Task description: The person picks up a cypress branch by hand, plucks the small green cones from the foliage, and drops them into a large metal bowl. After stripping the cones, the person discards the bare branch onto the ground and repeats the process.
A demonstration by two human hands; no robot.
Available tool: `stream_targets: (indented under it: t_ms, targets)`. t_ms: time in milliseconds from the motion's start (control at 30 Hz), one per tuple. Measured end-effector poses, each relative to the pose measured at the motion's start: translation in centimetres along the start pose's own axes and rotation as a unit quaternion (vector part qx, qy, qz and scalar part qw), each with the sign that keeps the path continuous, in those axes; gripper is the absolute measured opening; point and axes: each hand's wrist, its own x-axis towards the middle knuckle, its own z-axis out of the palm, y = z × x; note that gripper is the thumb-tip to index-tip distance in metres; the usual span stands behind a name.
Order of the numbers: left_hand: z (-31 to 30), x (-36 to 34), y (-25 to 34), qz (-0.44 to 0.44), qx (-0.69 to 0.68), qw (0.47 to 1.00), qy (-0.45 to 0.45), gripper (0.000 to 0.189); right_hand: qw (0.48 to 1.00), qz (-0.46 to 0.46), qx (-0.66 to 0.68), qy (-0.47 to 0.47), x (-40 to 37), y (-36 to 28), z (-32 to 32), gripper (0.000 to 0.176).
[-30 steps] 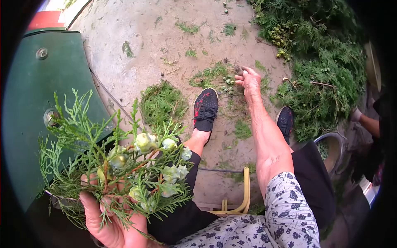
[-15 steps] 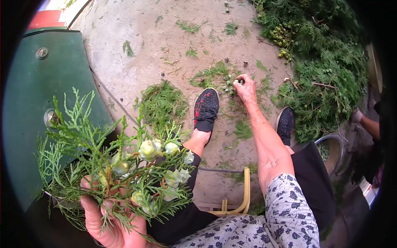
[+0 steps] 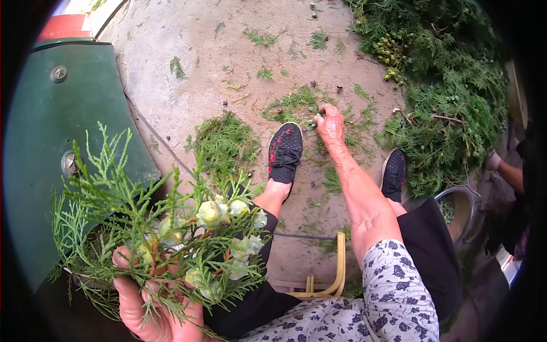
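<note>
In my left hand [image 3: 154, 308], low in the view, is a leafy green conifer sprig [image 3: 194, 239] bearing several pale green cones [image 3: 212, 214]. The fingers close around its stem end, partly hidden by the foliage. My right hand [image 3: 331, 128] reaches down to the ground just beyond my left shoe [image 3: 284, 149]. Its fingers are bent together at a little group of small green cones [image 3: 312, 109]; some seem to be between the fingertips, though the palm side is hidden.
A big heap of conifer branches [image 3: 450, 108] fills the right side. Clippings [image 3: 225, 142] lie near my left shoe. A metal basin [image 3: 470, 208] holding small green pieces stands at right, near another person's arm [image 3: 509, 174]. A green metal panel [image 3: 85, 102] stands at left, a yellow chair frame [image 3: 340, 262] below.
My right hand has shifted slightly left, closer to my left shoe, and fewer cones show around its fingertips. The left hand and its sprig have barely moved.
</note>
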Motion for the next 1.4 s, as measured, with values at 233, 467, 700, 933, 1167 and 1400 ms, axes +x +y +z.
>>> stream_targets:
  t_ms: [233,467,700,933,1167,1400]
  targets:
    - [0.0,0.0,-0.1,0.027,0.042,0.998,0.04,0.035,0.744,0.299,0.593,-0.067,-1.3,0.9,-4.6,0.02]
    - [-0.7,0.2,0.3,-0.001,-0.005,1.0,-0.031,0.035,0.88,0.263,0.378,-0.113,0.8,0.6,-3.1,0.013]
    - [0.1,0.0,0.3,0.005,0.099,0.995,0.013,0.035,0.999,-0.04,-0.021,0.014,1.3,-0.3,0.2,0.018]
    - [-0.7,0.0,0.3,0.032,0.111,0.993,-0.009,0.033,0.997,-0.031,0.071,0.028,0.3,0.1,-0.7,0.017]
    - [-0.2,0.0,0.4,0.02,0.088,0.996,-0.001,0.032,0.996,-0.085,-0.016,-0.005,1.3,-2.2,1.8,0.02]
    - [0.1,-0.1,0.3,0.013,0.151,0.989,0.003,0.035,0.989,-0.069,0.124,-0.039,2.7,-1.1,0.6,0.015]
